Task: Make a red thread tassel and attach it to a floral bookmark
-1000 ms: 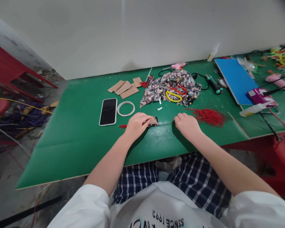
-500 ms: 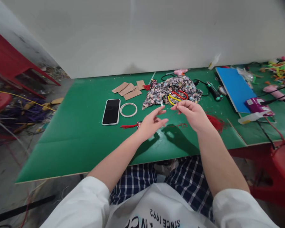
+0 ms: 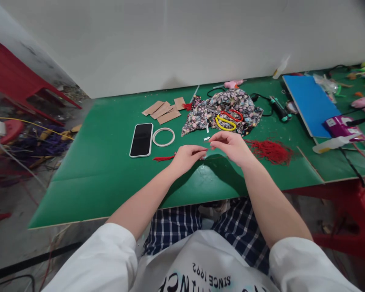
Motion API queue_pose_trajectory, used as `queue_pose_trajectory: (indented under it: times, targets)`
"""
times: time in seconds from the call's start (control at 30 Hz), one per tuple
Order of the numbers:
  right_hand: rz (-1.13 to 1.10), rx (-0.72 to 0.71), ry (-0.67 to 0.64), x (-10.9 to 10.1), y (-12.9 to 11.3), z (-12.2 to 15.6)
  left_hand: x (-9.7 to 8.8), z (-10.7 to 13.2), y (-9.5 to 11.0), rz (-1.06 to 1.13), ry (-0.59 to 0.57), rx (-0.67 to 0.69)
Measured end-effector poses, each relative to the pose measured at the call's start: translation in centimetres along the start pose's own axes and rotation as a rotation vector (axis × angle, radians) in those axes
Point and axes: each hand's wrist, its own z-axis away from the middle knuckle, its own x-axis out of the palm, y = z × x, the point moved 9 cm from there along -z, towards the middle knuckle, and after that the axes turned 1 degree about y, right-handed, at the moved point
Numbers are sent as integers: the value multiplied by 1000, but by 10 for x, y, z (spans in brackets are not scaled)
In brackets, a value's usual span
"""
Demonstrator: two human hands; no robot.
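Note:
Both of my hands are close together above the green table, with their fingertips almost meeting. My right hand (image 3: 230, 149) pinches a thin red thread, of which only a trace shows at the fingertips. The thumb and fingers of my left hand (image 3: 187, 159) are pressed together low over the table, and what they grip is hidden. A red tassel (image 3: 164, 158) sticks out to the left from under my left hand; the piece it hangs from is mostly covered. Beyond my right hand lie a white paper strip (image 3: 207, 138) and a loose heap of red threads (image 3: 270, 151).
Yellow- and red-handled scissors (image 3: 225, 123) rest on floral cloth (image 3: 246, 106). To the left are a phone (image 3: 141, 140), a white ring (image 3: 163, 137) and several cardboard pieces (image 3: 168, 114). A blue board (image 3: 310, 103), a purple box (image 3: 343, 129) and a glue bottle (image 3: 331, 144) lie right.
My right hand has moved left and down with the red thread. My left hand has lowered and its spread fingers have closed. The view has shifted slightly, uncovering the red thread heap.

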Motion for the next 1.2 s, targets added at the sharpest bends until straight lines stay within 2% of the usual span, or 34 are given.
queue_pose_trajectory:
  times: [0.1,0.17,0.23,0.4,0.5,0.63,0.8,0.9,1.03,1.2]
  targets:
    - [108,-4,-34,6,4,-2,-13,1,13,-353,39,115]
    - [125,-21,-3,5,7,-3,-16,3,19,-508,41,177]
    - [41,-14,50,0,12,-3,-18,5,22,-571,41,213]
    - [-384,98,102,2,32,-4,-11,8,21,-686,18,319]
    - [-354,116,95,5,35,-5,-5,10,21,-760,-2,398]
    - [-98,62,62,9,27,-5,-7,10,20,-759,19,385]
    - [150,39,-12,15,23,-5,-15,8,16,-688,96,235]
    - [187,0,-61,20,21,-5,-18,8,10,-528,118,141]
    - [185,0,-100,25,22,-5,-19,9,7,-346,116,119]
    - [209,3,-125,28,21,-4,-17,9,13,-463,105,207]
